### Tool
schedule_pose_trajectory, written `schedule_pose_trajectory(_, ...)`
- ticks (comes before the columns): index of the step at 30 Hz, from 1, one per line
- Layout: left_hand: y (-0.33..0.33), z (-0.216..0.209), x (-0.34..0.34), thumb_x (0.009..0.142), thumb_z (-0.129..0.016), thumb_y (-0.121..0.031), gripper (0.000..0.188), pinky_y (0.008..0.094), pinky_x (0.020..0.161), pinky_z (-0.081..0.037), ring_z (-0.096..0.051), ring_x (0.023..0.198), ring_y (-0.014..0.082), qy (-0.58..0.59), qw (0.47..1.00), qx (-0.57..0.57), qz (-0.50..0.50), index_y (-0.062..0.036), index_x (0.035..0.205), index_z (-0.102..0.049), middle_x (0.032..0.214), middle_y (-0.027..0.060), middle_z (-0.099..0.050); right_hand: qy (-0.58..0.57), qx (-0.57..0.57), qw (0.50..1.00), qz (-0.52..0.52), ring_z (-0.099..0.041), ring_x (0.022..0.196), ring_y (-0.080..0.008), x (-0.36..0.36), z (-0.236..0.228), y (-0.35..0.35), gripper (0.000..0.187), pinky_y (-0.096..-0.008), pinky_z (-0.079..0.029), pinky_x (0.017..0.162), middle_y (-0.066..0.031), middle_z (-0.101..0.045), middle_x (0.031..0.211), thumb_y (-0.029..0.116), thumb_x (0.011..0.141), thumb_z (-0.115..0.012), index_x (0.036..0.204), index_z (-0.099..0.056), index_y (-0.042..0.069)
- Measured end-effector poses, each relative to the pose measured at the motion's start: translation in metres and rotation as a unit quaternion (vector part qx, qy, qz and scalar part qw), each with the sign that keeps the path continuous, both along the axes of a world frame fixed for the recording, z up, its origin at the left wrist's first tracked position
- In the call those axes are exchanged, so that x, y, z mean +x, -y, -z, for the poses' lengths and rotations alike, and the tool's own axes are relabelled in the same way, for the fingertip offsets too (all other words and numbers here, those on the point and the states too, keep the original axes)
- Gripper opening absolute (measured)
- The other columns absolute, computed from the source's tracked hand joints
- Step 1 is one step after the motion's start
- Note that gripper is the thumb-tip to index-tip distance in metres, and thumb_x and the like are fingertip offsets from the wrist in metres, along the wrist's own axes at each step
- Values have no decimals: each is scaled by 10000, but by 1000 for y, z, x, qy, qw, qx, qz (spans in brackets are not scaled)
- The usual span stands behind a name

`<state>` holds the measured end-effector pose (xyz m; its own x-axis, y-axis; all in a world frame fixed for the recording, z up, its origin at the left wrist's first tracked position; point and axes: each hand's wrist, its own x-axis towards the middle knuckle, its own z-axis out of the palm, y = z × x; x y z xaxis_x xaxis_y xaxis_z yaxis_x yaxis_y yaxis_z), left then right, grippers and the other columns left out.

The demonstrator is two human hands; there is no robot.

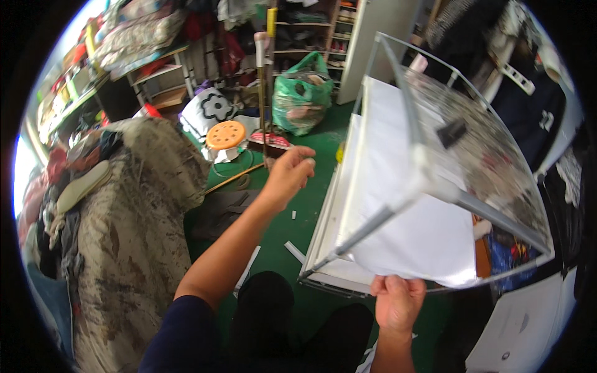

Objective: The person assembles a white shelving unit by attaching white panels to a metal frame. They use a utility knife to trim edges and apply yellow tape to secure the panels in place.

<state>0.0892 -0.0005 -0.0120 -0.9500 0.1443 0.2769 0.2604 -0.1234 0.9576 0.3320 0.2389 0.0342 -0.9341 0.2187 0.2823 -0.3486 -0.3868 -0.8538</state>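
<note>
My right hand (398, 301) grips the near edge of a large white sheet (398, 186) that lies draped over a grey metal frame (404, 205) on my right. A black clip (452, 132) sits on the clear speckled panel on the frame's top. My left hand (289, 174) is stretched out in front of me over the green floor, fingers loosely curled and apart, holding nothing. It hovers near a thin upright stick (262, 93) with a pale handle.
A sofa under a stained brown cover (134, 230) fills the left. An orange round stool (226, 134), a green plastic bag (303, 93), shelves with clutter and hanging dark clothes (535, 93) stand around. White scraps (294, 250) lie on the green floor.
</note>
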Motion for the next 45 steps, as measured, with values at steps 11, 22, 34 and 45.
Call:
schedule_pose_trajectory(11, -40, 78, -68, 958, -660, -241, 504, 458, 977, -502, -614, 1134, 393, 0, 962, -264, -66, -145, 1432, -521, 1221, 238, -594, 44, 22, 999, -17, -520, 666, -197, -5, 3, -17, 297, -329, -383, 507, -85, -651, 947, 72, 873, -669, 1168, -652, 101)
schedule_pose_trajectory(22, -92, 136, -174, 857, -750, -143, 659, 476, 993, -535, -565, 1254, 414, -46, 913, -399, -71, -293, 1452, -512, 1563, 246, -342, 214, 37, 975, 37, -557, 823, -238, -5, 5, -35, 534, -380, -448, 664, -93, -638, 1159, 73, 851, -665, 1371, -547, 101)
schedule_pose_trajectory(34, -76, 133, -192, 917, -669, -217, 259, 530, 840, -550, -656, 978, 441, 55, 936, -340, -69, -131, 1140, -569, 1223, 227, -521, 449, -52, 891, 38, -583, 930, -239, -10, -59, 8, 477, -390, -475, 795, -69, -644, 1150, 55, 855, -714, 1312, -582, 94)
schedule_pose_trajectory(45, 109, 4, 134, 886, -742, -147, 308, 492, 838, -513, -612, 981, 432, 272, 911, -287, -121, -60, 1113, -552, 1109, 203, -558, 462, -261, 843, -89, -492, 812, -189, -8, -94, 57, 175, -360, -456, 774, 3, -603, 942, 111, 929, -714, 1081, -629, 125)
